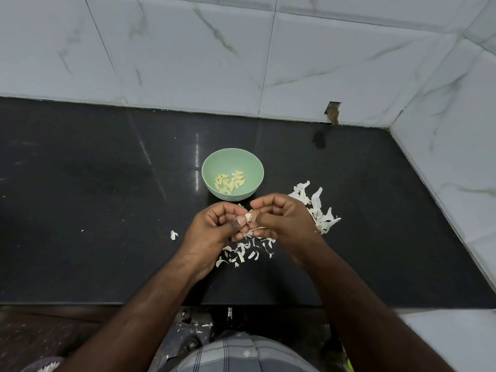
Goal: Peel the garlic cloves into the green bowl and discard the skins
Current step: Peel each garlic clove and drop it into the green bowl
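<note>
You stood at a black counter (80,200) in a tiled corner, looking down at your own two hands, which met just in front of a green bowl (233,173); your left hand (214,226) and right hand (281,218) were brought together, fingers curled, both pinching one small clove (248,217) between them; the left thumb lay against it, and the right fingertips seemed to be picking at its skin.

The job looked well along but not finished; the bowl already held a shallow scatter of peeled cloves (230,181), pale yellow and slim, perhaps a dozen or more, lying in its bottom; the clove in your fingers was not yet in the bowl, and how much skin it kept could not be told, since your fingers hid most of it; no other unpeeled cloves were plainly visible, though some might have lain under your hands or among the skins.

The discarding had not been done; papery white skins (247,251) lay strewn on the counter beneath your hands; a larger heap of skins (319,208) sat just right of the right hand; one stray flake (174,234) lay apart to the left.
</note>
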